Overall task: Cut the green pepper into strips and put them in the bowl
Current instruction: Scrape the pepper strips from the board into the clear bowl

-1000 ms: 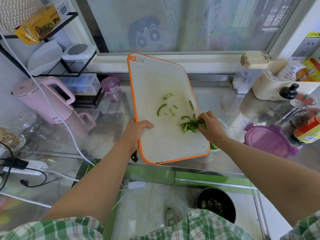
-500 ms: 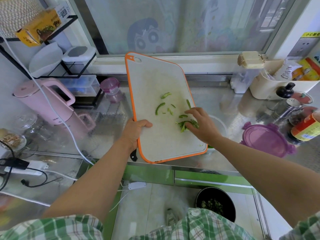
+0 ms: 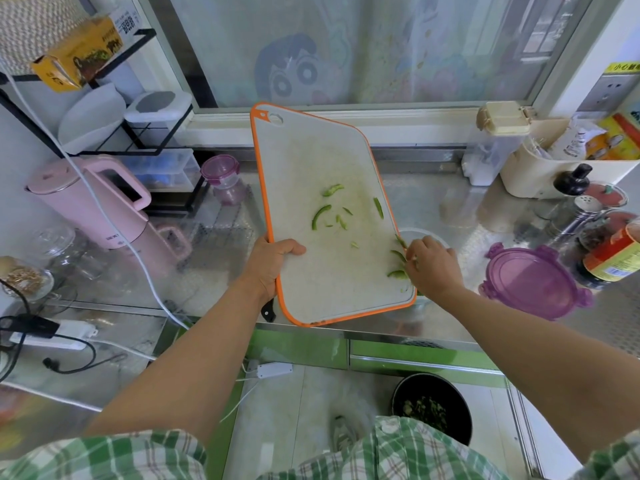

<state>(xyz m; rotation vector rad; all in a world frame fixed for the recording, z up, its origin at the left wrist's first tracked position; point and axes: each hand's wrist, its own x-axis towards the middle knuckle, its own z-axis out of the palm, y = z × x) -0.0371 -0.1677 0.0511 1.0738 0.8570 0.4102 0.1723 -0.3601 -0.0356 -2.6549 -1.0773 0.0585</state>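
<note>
left hand [image 3: 268,268]: grips left edge of cutting board [image 3: 329,292], thumb on its top face | left forearm: bare, below-left of board | right hand [image 3: 433,268]: at board's right edge, knuckles up, fingers curled on pepper strips [image 3: 398,274] | right forearm: bare, below-right of board

A yellow sign [image 3: 623,68] at the upper right edge of the frame, above a wall socket [image 3: 608,93], reads "小心触" before the frame cuts it off. The white label on the yellow box [image 3: 78,53] at upper left, the print low on the pink kettle [image 3: 90,202] and the red-and-yellow bottle label [image 3: 613,258] at right are too small or blurred to read.
</note>
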